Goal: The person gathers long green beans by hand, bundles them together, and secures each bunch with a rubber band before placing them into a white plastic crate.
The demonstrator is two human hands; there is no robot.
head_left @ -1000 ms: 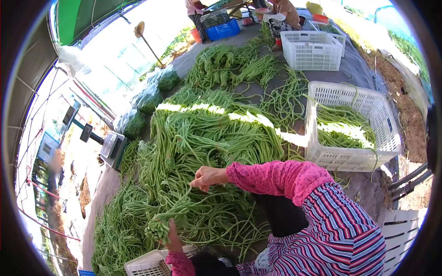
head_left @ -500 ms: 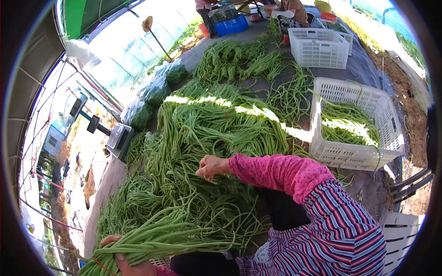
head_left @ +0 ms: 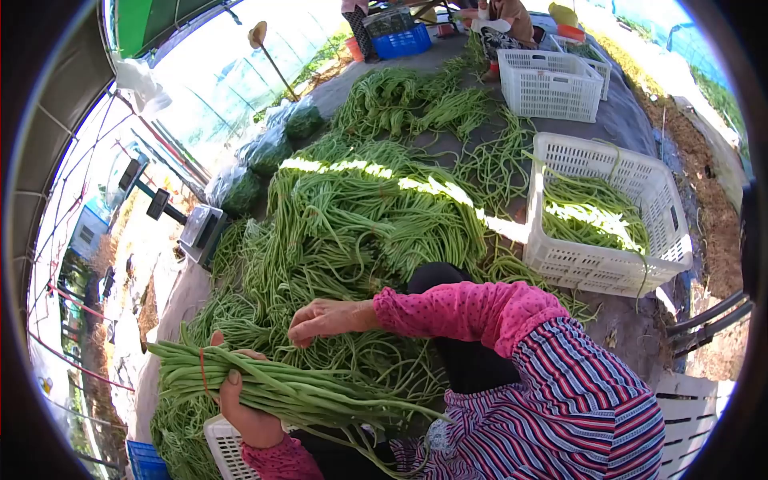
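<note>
My left hand [head_left: 250,418] grips a thick bundle of long green beans [head_left: 288,384], thumb in front and fingers behind. A red rubber band [head_left: 204,372] circles the bundle near its left end, while the loose ends trail right toward my lap. Just above the bundle is my right hand [head_left: 326,320], its fingers curled and pressed together; whatever they may pinch is hidden. Beneath and beyond both hands spreads a large pile of long beans [head_left: 344,220] on the dark ground sheet.
To the right stands a white crate [head_left: 608,268] holding beans. Farther back are another white crate [head_left: 552,86], a blue crate [head_left: 402,43] and two people. Bagged beans [head_left: 264,156] and a scale [head_left: 202,228] line the left side. A white basket [head_left: 224,448] sits below my left hand.
My left hand has lifted the bean bundle up and to the right, bringing the rubber band into plain view. My right hand has come back from the pile, down and left toward the bundle.
</note>
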